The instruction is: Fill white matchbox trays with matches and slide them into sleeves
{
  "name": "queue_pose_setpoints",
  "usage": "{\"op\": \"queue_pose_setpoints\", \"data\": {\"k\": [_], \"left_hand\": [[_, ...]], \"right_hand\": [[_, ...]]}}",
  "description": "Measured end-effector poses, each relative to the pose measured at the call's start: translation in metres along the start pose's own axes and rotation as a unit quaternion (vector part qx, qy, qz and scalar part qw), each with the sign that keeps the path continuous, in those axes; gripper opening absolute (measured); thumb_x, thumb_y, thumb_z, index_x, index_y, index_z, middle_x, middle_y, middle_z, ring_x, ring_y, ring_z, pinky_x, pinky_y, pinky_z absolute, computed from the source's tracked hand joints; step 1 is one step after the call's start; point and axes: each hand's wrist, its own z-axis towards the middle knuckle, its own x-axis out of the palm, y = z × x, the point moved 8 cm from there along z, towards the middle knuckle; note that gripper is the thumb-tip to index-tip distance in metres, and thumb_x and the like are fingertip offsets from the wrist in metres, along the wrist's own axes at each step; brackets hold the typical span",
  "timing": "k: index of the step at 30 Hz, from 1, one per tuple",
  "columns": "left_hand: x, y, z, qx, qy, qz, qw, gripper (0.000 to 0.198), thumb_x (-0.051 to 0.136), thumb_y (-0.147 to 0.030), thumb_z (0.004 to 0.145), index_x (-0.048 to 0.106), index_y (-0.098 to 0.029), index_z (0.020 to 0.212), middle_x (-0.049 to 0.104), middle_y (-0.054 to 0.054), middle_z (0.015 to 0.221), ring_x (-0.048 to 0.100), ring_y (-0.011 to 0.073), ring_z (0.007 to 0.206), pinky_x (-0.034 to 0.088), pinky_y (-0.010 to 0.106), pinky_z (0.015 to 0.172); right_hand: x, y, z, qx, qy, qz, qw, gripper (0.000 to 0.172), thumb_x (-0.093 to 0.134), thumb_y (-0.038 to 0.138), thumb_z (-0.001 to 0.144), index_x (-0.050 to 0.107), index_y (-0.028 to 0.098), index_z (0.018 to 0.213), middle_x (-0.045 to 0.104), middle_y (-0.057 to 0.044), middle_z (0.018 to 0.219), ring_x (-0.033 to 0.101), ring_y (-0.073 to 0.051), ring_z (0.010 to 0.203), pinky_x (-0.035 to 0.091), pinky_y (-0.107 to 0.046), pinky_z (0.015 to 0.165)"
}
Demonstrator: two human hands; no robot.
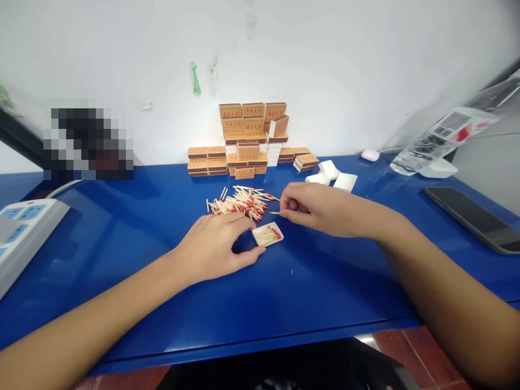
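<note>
My left hand (219, 244) rests on the table with its thumb and fingers closed on the ends of a small white matchbox tray (259, 243). Inside the tray lie several red-headed matches (268, 235). To the right and a little farther back, my right hand (311, 208) is pinched on a match (274, 213) that sticks out to the left from its fingertips. Just beyond both hands spreads a loose pile of matches (239, 203), partly hidden by my left hand.
Behind the pile, stacked matchboxes (252, 127) stand against the wall. White empty trays (345, 181) lie right of them. Farther right are a white earbud case (370, 155), a plastic bottle (426, 138) and a phone (473, 216). A power strip (38, 230) sits at left on the blue table (252, 314).
</note>
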Motion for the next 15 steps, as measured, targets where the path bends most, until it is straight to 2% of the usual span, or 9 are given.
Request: {"op": "queue_pose_setpoints", "data": {"k": [3, 8, 12, 15], "left_hand": [[0.0, 0.003, 0.001, -0.004, 0.001, -0.011, 1.0, 0.028, 0.071, -0.046, 0.093, 0.074, -0.02, 0.102, 0.067, -0.001, 0.076, 0.059, 0.0138, 0.063, 0.038, 0.027, 0.059], [0.0, -0.001, 0.0, 0.024, 0.005, -0.052, 0.998, 0.052, 0.076, -0.069, 0.085, 0.069, -0.018, 0.082, 0.062, -0.002, 0.072, 0.056, 0.0131, 0.061, 0.035, 0.027, 0.056], [0.005, -0.012, -0.003, 0.072, 0.042, -0.106, 0.991, 0.035, 0.075, -0.054, 0.093, 0.075, -0.02, 0.095, 0.064, -0.002, 0.076, 0.059, 0.0111, 0.064, 0.039, 0.025, 0.058], [0.006, -0.014, -0.004, 0.086, 0.045, -0.11, 0.989, 0.028, 0.073, -0.047, 0.096, 0.077, -0.019, 0.098, 0.063, -0.003, 0.075, 0.058, 0.0105, 0.063, 0.041, 0.025, 0.059]], "right_hand": [[-0.001, 0.007, 0.0, -0.007, -0.006, 0.031, 0.999, 0.022, 0.053, 0.039, 0.102, 0.063, 0.021, 0.094, 0.069, -0.005, 0.092, 0.057, -0.018, 0.078, 0.04, -0.032, 0.072], [-0.006, 0.014, 0.0, 0.017, -0.017, 0.06, 0.998, 0.018, 0.059, 0.035, 0.097, 0.067, 0.021, 0.09, 0.069, -0.002, 0.081, 0.057, -0.015, 0.069, 0.038, -0.031, 0.066], [-0.003, 0.013, -0.003, 0.065, 0.0, 0.086, 0.994, 0.012, 0.064, 0.029, 0.088, 0.069, 0.021, 0.081, 0.068, 0.0, 0.072, 0.055, -0.014, 0.062, 0.038, -0.03, 0.06], [0.005, 0.014, -0.006, 0.111, 0.013, 0.09, 0.99, 0.011, 0.066, 0.029, 0.085, 0.069, 0.021, 0.079, 0.069, 0.001, 0.071, 0.057, -0.014, 0.06, 0.037, -0.029, 0.057]]}}
